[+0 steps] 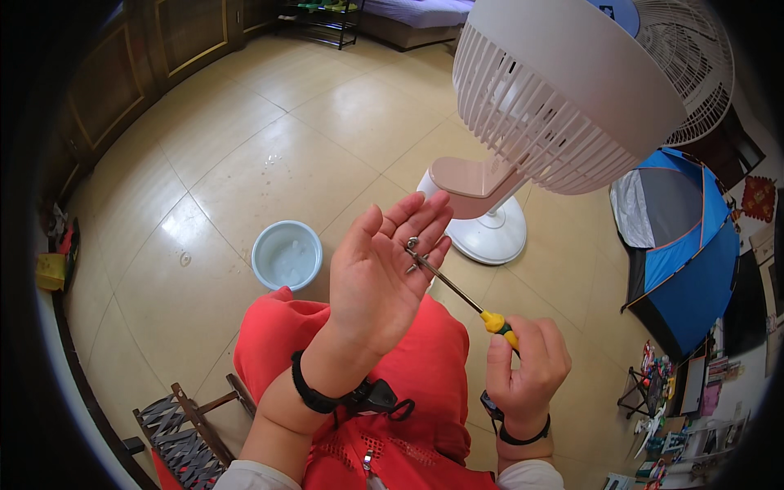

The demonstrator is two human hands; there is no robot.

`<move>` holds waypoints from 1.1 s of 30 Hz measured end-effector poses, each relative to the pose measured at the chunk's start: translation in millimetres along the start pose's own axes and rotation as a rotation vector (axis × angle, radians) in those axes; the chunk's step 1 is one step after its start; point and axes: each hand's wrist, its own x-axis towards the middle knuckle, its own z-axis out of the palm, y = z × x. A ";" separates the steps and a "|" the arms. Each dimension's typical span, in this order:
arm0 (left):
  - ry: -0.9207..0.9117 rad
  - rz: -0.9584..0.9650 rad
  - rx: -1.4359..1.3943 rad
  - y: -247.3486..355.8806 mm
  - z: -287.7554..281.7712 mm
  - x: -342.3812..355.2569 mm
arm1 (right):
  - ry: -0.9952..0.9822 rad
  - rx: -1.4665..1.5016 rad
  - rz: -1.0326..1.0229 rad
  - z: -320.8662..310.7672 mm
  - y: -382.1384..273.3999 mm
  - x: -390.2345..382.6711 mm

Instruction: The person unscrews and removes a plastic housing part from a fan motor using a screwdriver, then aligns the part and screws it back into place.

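My left hand [384,269] is turned palm up with its fingers stretched out. A few small metal screws [412,268] lie loose on it near the base of the fingers. In my right hand [531,367], closed around its yellow and dark green handle, is a screwdriver [457,291]. Its metal shaft slants up to the left, and the tip meets the screws on my left palm. Just beyond my hands stands a white and pink electric fan [572,98], its round white base [494,239] on the floor. The fan's slatted housing fills the upper right.
A light blue basin [287,255] with water stands on the tiled floor left of my hands. Wet spots mark the tiles. At right are a blue tent [682,253] and shelves of small items. A folding stool [192,433] is at lower left. Wooden cabinets [106,90] line the far left.
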 end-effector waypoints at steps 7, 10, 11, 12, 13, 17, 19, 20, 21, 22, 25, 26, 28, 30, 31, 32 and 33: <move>-0.001 0.005 0.018 -0.9 -0.8 0.1 | -0.023 -0.042 -0.023 -3.4 -3.9 4.1; -0.003 0.014 0.050 -0.7 -0.6 -0.6 | -0.018 -0.074 -0.049 -3.6 -5.0 4.8; 0.002 0.013 0.061 -1.7 -0.3 -0.9 | -0.018 -0.077 -0.051 -3.8 -5.0 4.9; 0.005 0.011 0.073 -2.4 -0.1 -0.8 | -0.018 -0.081 -0.054 -3.8 -4.8 5.2; 0.006 0.011 0.074 -2.5 -0.3 -0.7 | -0.018 -0.080 -0.053 -3.7 -5.0 5.4; 0.003 0.013 0.091 -2.2 0.7 -0.8 | -0.003 -0.076 -0.050 -2.1 -3.9 5.3; 0.001 0.016 0.088 -2.0 1.2 -0.5 | 0.011 -0.061 -0.044 0.6 -2.2 4.2; -0.002 0.015 0.078 -2.0 1.3 -0.5 | 0.021 -0.052 -0.034 1.6 -1.9 3.1; -0.005 0.014 0.067 -1.9 1.2 -0.4 | 0.031 -0.042 -0.024 2.6 -1.5 2.4; -0.005 0.014 0.068 -1.9 0.9 -0.3 | 0.030 -0.041 -0.024 3.7 -0.9 2.0; -0.014 0.015 0.063 -1.8 0.3 -0.7 | 0.044 -0.038 -0.029 5.1 -0.3 1.5; -0.025 0.008 0.063 -1.6 0.1 -1.3 | 0.047 -0.037 -0.031 5.2 -0.4 1.6; -0.035 0.002 0.063 -1.7 0.2 -1.6 | 0.049 -0.034 -0.034 5.3 -0.3 1.7; -0.013 0.037 0.066 -2.4 0.8 -1.3 | 0.050 -0.040 -0.039 4.6 -0.3 2.0; -0.013 0.037 0.066 -2.3 1.0 -1.2 | 0.050 -0.040 -0.039 4.3 -0.1 1.9; -0.011 0.038 0.065 -2.2 1.2 -1.3 | 0.050 -0.039 -0.039 4.0 0.1 1.8; -0.009 0.039 0.065 -2.0 1.5 -1.3 | 0.050 -0.038 -0.038 3.6 0.0 1.8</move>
